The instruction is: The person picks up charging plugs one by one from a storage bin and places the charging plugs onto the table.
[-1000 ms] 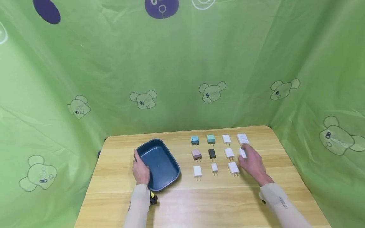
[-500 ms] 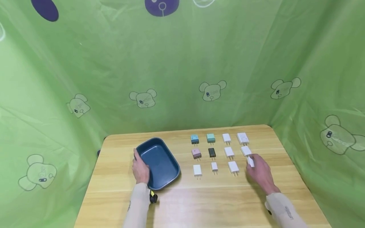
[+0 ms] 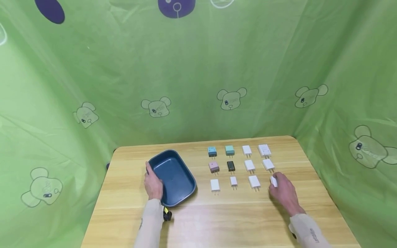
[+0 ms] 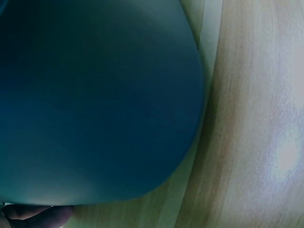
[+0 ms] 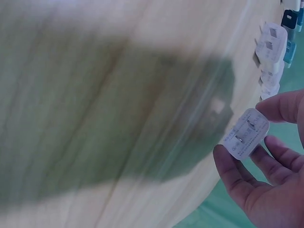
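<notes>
Plug (image 5: 247, 133) in the right hand (image 3: 283, 191): a small white charger, pinched between the thumb and the fingers (image 5: 232, 173) by its flat sides, with the metal prongs facing out. It sits at the right end of the near row on the tabletop (image 3: 223, 220), just beside the other plugs; I cannot tell if it is touching the wood or just above it. It looks light and hard, so it should not bend or squash. The plastic is smooth and may slip, so a hold on the two wide sides, away from the prongs, seems best. The prongs are thin and could bend if it falls. The left hand (image 3: 153, 186) has its grip curled on the near left rim of the blue tray (image 3: 173, 175), which lies flat and well apart from the plug. The tray looks stiff and light too.
</notes>
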`<state>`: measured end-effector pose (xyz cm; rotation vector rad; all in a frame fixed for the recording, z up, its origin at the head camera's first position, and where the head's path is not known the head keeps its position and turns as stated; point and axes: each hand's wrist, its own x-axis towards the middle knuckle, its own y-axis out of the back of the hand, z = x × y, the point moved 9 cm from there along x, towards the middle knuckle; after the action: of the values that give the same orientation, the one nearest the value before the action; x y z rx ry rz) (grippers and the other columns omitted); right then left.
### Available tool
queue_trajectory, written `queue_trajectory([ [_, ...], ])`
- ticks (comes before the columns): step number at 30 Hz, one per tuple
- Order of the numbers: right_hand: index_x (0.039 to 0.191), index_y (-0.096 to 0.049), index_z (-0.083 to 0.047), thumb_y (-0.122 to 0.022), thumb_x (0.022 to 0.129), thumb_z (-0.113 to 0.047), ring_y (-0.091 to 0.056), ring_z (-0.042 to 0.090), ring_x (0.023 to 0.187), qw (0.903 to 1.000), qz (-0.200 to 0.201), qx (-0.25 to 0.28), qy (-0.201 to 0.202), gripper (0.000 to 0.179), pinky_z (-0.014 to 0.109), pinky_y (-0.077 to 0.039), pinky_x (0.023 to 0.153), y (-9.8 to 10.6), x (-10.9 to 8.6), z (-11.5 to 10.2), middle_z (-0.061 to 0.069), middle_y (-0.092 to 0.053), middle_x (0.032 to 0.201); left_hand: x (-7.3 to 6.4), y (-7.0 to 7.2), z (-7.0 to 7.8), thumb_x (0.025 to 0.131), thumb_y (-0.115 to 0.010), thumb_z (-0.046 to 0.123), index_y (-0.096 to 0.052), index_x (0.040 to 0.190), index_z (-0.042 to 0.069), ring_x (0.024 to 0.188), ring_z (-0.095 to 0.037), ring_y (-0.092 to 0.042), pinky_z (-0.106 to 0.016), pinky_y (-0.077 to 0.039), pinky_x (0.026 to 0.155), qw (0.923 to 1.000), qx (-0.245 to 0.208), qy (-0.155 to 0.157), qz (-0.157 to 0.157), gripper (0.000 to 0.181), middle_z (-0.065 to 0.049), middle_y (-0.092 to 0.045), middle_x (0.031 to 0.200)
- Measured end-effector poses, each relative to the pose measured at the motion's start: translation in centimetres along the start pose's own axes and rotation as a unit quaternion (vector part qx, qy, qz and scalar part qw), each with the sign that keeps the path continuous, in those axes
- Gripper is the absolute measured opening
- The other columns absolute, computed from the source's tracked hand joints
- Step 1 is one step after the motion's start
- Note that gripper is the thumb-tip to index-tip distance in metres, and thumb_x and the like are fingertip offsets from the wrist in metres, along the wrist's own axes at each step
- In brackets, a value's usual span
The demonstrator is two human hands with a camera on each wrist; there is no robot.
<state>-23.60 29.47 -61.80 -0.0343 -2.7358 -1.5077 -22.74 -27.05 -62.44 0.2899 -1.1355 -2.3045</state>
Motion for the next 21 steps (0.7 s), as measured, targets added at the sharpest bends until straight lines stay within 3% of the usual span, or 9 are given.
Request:
queue_trajectory([
  [10, 0.129, -0.052, 0.008, -0.06, 0.085, -0.007, -0.062, 0.048, 0.099, 0.9998, -0.006, -0.017, -0.008, 0.047, 0.063, -0.053, 0.081, -0.8, -0.2, 0.5, 0.031, -0.061, 0.117, -0.2, -0.1, 0.0, 0.082, -0.067, -0.009, -0.01, 0.165, 0.018, 0.102, -0.051, -0.065, -0.059, -0.055, 0.093, 1.0, 0.001, 0.005, -0.007, 0.104, -0.035, -0.059, 0.128],
  [21, 0.13, -0.052, 0.006, -0.061, 0.086, -0.005, -0.064, 0.043, 0.095, 0.999, -0.024, -0.028, -0.023, 0.047, 0.058, -0.055, 0.075, -1.3, 0.1, 1.0, 0.03, -0.063, 0.114, -0.1, 0.0, 0.0, 0.081, -0.067, -0.01, -0.009, 0.165, 0.019, 0.102, -0.051, -0.065, -0.06, -0.056, 0.092, 1.0, -0.005, 0.001, -0.001, 0.106, -0.036, -0.059, 0.127],
])
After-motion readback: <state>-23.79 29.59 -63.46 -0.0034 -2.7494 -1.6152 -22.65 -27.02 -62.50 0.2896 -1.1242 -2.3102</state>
